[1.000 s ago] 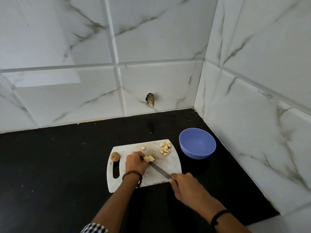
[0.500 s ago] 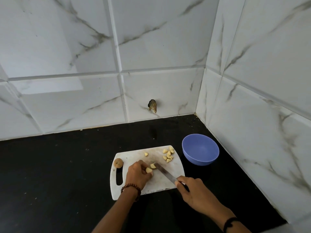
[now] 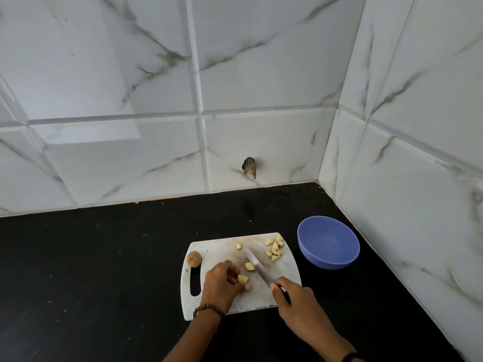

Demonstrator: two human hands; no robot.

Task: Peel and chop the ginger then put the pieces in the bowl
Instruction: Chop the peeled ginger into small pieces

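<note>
Two hands: the left hand (image 3: 220, 286) pinches a small yellow ginger chunk (image 3: 243, 278) in curled fingers; the right hand (image 3: 300, 307) is wrapped tight round the handle of the thin silver knife (image 3: 257, 266).
Cut risk: the blade lies close to the left fingertips, so a slip could nick them.
Roll risk: the chunk is small and bumpy, so it could pop out and hop off the white plastic cutting board (image 3: 217, 246) onto the black table (image 3: 104, 257).
Spill risk: the round blue plastic bowl (image 3: 329, 265) sits just off the board's right side, so bits could drop in the gap.
Ginger look: pale yellow, peeled, cut in little wedges.
Ginger place: a heap of cut bits (image 3: 274, 249) sits at the board's far right corner, one bit lies beside the blade, and none show in the bowl.
Left edge: a round brown stub (image 3: 194, 258).
</note>
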